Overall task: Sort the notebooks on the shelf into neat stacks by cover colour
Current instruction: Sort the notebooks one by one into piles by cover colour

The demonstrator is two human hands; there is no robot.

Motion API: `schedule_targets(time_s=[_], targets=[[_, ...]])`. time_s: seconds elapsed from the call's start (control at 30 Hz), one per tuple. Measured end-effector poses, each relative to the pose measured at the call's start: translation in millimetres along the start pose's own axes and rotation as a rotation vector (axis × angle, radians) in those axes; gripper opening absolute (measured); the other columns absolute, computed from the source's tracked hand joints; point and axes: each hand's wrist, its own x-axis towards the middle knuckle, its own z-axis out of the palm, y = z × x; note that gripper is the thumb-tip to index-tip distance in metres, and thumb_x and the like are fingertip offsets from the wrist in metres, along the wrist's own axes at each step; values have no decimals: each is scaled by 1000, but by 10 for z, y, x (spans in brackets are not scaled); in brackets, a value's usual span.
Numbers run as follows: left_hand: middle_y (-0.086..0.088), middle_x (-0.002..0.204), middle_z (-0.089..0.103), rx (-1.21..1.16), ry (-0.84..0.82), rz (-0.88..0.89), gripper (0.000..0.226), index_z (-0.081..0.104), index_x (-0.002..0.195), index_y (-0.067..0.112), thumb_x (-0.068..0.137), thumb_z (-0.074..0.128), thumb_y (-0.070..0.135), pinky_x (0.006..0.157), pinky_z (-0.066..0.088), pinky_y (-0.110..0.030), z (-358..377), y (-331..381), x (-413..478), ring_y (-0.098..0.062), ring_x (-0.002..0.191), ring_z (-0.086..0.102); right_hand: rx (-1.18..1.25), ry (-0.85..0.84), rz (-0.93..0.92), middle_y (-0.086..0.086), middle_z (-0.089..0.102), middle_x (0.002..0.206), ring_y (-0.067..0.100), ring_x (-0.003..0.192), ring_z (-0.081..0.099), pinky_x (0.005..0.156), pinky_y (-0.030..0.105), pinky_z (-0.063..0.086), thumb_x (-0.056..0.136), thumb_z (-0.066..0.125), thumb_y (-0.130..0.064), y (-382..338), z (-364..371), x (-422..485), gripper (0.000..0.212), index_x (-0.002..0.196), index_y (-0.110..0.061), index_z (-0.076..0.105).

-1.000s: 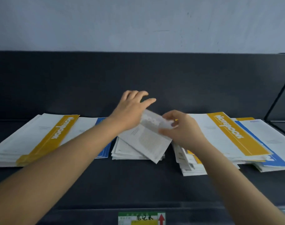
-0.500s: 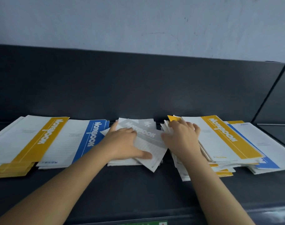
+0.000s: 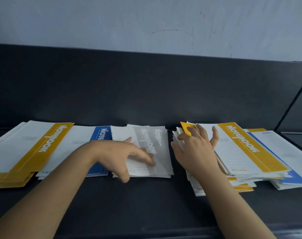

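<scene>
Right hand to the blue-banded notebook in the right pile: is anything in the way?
Yes. A white notebook with a yellow band lies on top of the blue-banded notebook, covering its left part. The right hand rests at that top notebook's left edge, so the yellow one lies between them.

LEGIBLE TEXT | left yellow notebook [image 3: 50, 140]: "Notebook", white on yellow band | blue notebook [image 3: 102, 135]: "Note", remainder covered | top grey notebook [image 3: 147, 143]: "Notebook", white on grey band | lower grey notebook [image 3: 158, 137]: "Note", remainder blurred | right yellow notebook [image 3: 243, 140]: "Notebook", white on yellow band; small print at near corner unreadable
</scene>
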Motion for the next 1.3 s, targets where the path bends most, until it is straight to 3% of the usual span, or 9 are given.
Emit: schedule_targets(time_s=[0.1, 0.27, 0.37, 0.5, 0.63, 0.8, 0.93, 1.07, 1.3], targets=[[20, 160, -4, 145, 108, -98, 95, 23, 146, 51, 73, 72, 14, 117, -15, -31, -62, -81, 2, 6, 142, -17, -10, -20, -13, -2, 40, 147, 21, 146, 11, 105, 46, -19, 94, 43, -47, -1, -5, 4, 38, 120, -29, 63], [9, 158, -26, -79, 145, -326, 131, -12, 151, 43, 64, 87, 42, 118, 20, -33, -73, -282, 30, -16, 150, -4, -32, -43, -25, -3, 42, 145, 22, 146, 11, 104, 47, -20, 93, 43, -49, 2, -6, 6, 39, 119, -29, 63], [11, 162, -11, -136, 126, -331, 148, -17, 151, 35, 48, 83, 68, 121, 14, -38, -9, -322, 96, -13, 149, 1, -35, -56, -19, -3, 42, 145, 21, 146, 11, 104, 47, -20, 93, 43, -49, 3, -8, -5, 39, 119, -29, 62], [0, 156, -33, -20, 136, -400, 144, -25, 150, 27, 55, 71, 77, 121, -5, -43, 67, -218, 185, -17, 143, -30, 19, -79, -12, -5, 43, 143, 19, 145, 13, 106, 46, -18, 92, 43, -52, 2, -40, 7, 40, 120, -29, 61], [-2, 155, -35, -18, 305, -359, 153, -22, 151, 30, 32, 43, 101, 119, -7, -42, 29, -41, 173, -20, 144, -29, 93, -125, 86, -5, 48, 140, 19, 134, 36, 113, 45, 14, 92, 40, -59, 368, -258, 70, 54, 137, -30, 45], [12, 162, 5, -263, 555, -195, 113, 7, 154, 36, 63, 47, 89, 118, 18, -38, -19, 393, 372, -12, 149, 10, -135, -390, 401, 6, 52, 132, 29, 122, 45, 99, 43, 36, 81, 34, -79, 1204, -519, 62, 78, 126, -17, 51], [11, 135, 52, -597, 661, -43, 70, 45, 138, 29, 78, 68, 58, 98, 42, -27, -19, 915, 819, -6, 119, 51, -177, -465, 320, 3, 55, 125, 25, 123, 43, 104, 45, 32, 77, 24, -84, 1315, -517, 29, 75, 97, -18, 55], [8, 136, 52, -674, 615, -74, 77, 44, 142, 23, 78, 70, 57, 103, 41, -30, 43, 1210, 1159, -10, 122, 51, -75, -470, 159, 2, 44, 144, 22, 136, 35, 115, 56, 13, 75, 17, -85, 1157, -397, 18, 92, 136, -20, 43], [4, 142, 44, -903, 752, -144, 78, 38, 145, 22, 79, 78, 32, 90, 38, -22, 162, 1036, 1008, -11, 126, 45, 86, -487, 133, 2, 44, 143, 26, 135, 35, 115, 55, 13, 84, 23, -76, 809, -462, 4, 77, 140, -27, 37]])
